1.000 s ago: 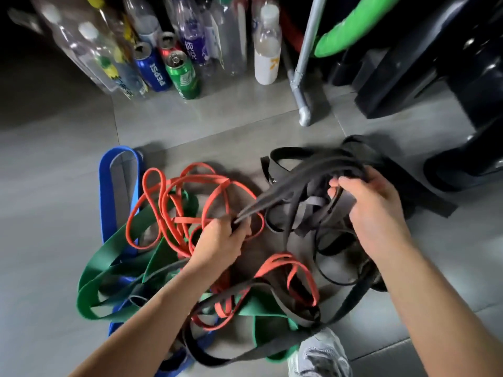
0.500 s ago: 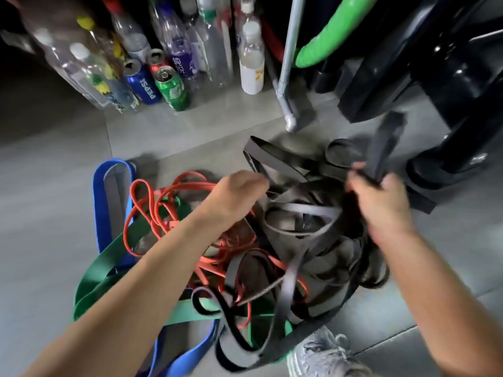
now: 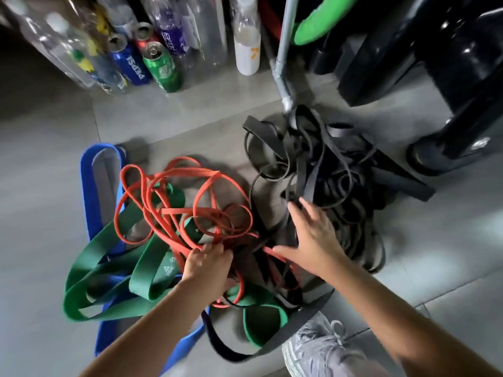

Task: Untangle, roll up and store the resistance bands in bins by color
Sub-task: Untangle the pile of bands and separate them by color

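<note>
A tangle of resistance bands lies on the grey tiled floor. Thin orange bands (image 3: 190, 183) loop over wide green bands (image 3: 109, 270), with a blue band (image 3: 88, 186) under them at the left. A heap of black bands (image 3: 329, 164) lies at the right, and one wide black band (image 3: 275, 346) runs near my shoe. My left hand (image 3: 206, 268) is curled into the middle of the tangle, fingers closed on an orange band. My right hand (image 3: 313, 238) hovers flat with fingers spread at the near edge of the black heap, holding nothing.
Plastic bottles (image 3: 246, 42) and drink cans (image 3: 160, 68) stand along the back. A grey metal pole (image 3: 283, 63) ends just behind the black heap. Black furniture bases (image 3: 446, 148) stand at the right. My grey shoe (image 3: 321, 349) is at the bottom. No bins are in view.
Both hands held black bands lifted up; those bands now lie in a heap at the right. Both hands have come down to the tangle's middle, the right one opened.
</note>
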The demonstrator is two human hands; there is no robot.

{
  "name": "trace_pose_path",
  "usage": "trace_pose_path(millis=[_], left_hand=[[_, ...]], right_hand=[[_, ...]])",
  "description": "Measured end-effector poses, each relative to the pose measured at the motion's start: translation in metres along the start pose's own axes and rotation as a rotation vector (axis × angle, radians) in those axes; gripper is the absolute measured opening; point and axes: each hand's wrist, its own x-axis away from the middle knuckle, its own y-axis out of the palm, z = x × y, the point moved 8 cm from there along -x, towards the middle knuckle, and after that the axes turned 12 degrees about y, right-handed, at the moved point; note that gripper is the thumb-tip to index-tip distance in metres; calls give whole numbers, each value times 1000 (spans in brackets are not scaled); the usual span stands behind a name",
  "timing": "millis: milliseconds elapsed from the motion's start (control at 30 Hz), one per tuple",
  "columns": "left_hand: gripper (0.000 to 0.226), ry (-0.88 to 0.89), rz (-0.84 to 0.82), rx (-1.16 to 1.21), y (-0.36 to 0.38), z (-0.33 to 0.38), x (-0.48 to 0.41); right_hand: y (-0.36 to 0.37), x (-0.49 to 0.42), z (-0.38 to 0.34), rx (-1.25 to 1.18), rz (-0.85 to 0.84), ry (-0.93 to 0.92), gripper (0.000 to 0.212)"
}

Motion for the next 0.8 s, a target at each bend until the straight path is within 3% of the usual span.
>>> trace_pose_path(millis=[100,200,300,400,467,533,567,700,800], left_hand=[[49,-52,-50,130,7,-1,0],[34,-101,10,557,16,-9,2],[25,-122,36,968,20,-11,7],[24,-89,-38,1296,16,14,15],[23,-110,85,1242,10,10,14],[20,-226,310,902,5,-22,10],[21,-275,333,762,5,-34,11],[30,-320,-1,597,30,-30,21],[19,-306,-47,562,26,-19,26]], right_hand=[[55,28,-23,199,-326,-285,104],[75,42,-37,257,-451,-428,106],[74,52,-53,48,-541,-290,95],[82,70,-56,-78,-640,-102,86],[88,78,-53,-66,-637,-50,56],[92,79,-43,-74,-586,11,24],[92,76,-37,-114,-560,57,20],[83,54,-14,-137,-428,166,24],[88,55,-12,-160,-528,156,16]])
